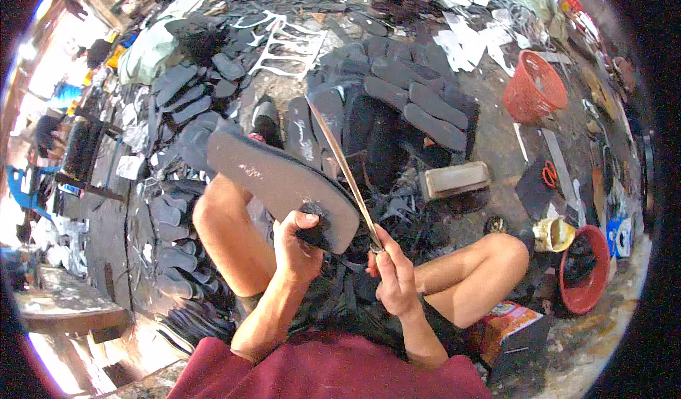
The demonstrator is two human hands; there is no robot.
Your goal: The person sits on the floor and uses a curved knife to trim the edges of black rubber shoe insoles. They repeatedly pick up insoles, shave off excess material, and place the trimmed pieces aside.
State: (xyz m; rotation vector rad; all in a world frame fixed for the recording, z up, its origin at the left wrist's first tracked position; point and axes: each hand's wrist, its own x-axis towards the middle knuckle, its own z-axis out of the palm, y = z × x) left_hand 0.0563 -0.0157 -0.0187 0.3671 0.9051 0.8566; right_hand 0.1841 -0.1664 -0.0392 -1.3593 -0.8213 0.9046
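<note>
My left hand (292,246) grips a large grey-brown shoe sole (273,179) near its lower right end. The thumb presses on a dark patch, and the sole's far end tilts up to the left. In my right hand (394,271) is the handle of a long thin knife (339,151). Its blade rises up and left, close along the sole's right edge; whether it touches the sole I cannot tell. Both hands are over my lap, between my bent knees. Most of the knife's handle is hidden by my fingers.
Dark soles (433,115) lie in piles ahead, with more soles (174,250) at the left. A pale rectangular block (456,180) lies by my right knee. On the right are a red mesh basket (533,90), a yellowish tin (553,235) and a red basin (601,278).
</note>
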